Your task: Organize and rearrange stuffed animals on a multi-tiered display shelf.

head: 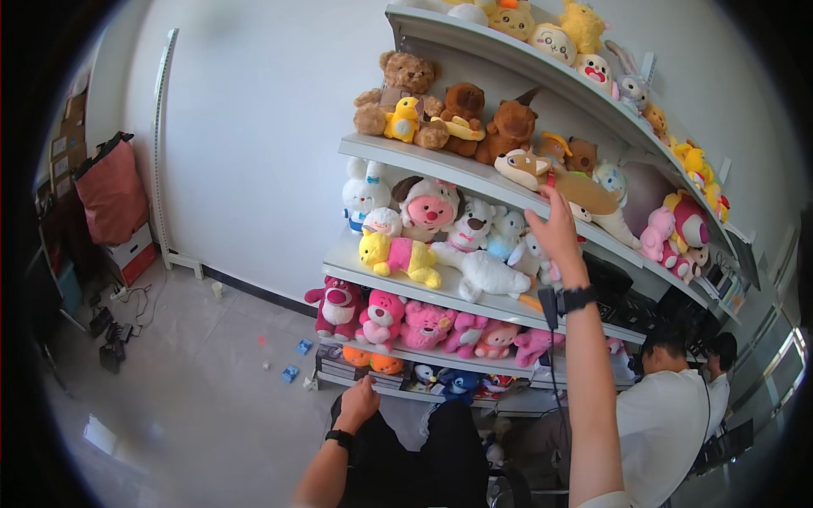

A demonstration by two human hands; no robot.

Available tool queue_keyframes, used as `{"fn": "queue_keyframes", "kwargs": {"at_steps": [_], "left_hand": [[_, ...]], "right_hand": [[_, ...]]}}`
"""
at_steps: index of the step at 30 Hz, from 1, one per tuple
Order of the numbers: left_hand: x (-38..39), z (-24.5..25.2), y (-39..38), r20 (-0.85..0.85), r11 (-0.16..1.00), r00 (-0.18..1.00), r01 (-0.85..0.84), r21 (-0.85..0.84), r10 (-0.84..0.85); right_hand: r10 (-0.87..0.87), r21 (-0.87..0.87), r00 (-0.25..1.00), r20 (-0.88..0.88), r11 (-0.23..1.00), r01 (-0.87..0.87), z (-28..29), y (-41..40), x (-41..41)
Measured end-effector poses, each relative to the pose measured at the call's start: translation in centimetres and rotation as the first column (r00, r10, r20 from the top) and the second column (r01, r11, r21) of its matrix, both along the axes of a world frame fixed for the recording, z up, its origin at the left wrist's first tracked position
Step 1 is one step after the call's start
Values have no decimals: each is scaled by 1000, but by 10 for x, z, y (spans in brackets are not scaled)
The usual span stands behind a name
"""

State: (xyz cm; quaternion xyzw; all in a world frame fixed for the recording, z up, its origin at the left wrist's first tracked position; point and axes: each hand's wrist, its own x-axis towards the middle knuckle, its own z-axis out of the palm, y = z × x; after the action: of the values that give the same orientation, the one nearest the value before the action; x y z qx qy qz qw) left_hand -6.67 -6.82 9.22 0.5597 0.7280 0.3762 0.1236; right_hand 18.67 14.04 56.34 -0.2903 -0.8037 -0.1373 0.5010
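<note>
My right hand (557,232) is raised in front of the shelving, thumb apart from the fingers. Its fingertips overlap the edge of the second shelf, just below the red collar of a lying tan-and-white dog plush (524,168); contact cannot be told. Below that hand, a white goose plush (486,273) lies on the shelf beneath, beside a yellow bear plush in pink (400,257). Over my dark-trousered leg, my left hand (359,403) is curled, with nothing visible in it. Both wrists wear black bands.
Another person in a white shirt (660,419) sits close on the right. Pink bear plushes (429,324) line a lower shelf (406,349). A black cable (554,368) hangs beside my right forearm. Small blue packs (290,373) and black adapters (114,346) lie on the floor at left.
</note>
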Motion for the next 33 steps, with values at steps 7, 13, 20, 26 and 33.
{"fn": "queue_keyframes", "kwargs": {"at_steps": [7, 13, 20, 26, 33], "left_hand": [[0, 3, -11, -2, 997, 999, 44, -70, -44], [-1, 3, -15, -22, 998, 998, 54, -27, -55], [6, 2, -7, -74, 995, 993, 93, -24, -94], [6, 6, -9, -65, 996, 994, 91, 0, -91], [-14, 138, 80, -321, 898, 947, 163, 408, -26]], "right_hand": [[-260, -174, 918, 299, 931, 320, 10, 49, -18], [-400, 132, 882, 249, 916, 379, -51, 60, -26], [-454, 174, 854, 253, 890, 422, -55, 56, -25], [-501, 177, 812, 299, 865, 469, -56, 59, -18], [-510, 117, 807, 297, 858, 499, -60, 48, -20]]}}
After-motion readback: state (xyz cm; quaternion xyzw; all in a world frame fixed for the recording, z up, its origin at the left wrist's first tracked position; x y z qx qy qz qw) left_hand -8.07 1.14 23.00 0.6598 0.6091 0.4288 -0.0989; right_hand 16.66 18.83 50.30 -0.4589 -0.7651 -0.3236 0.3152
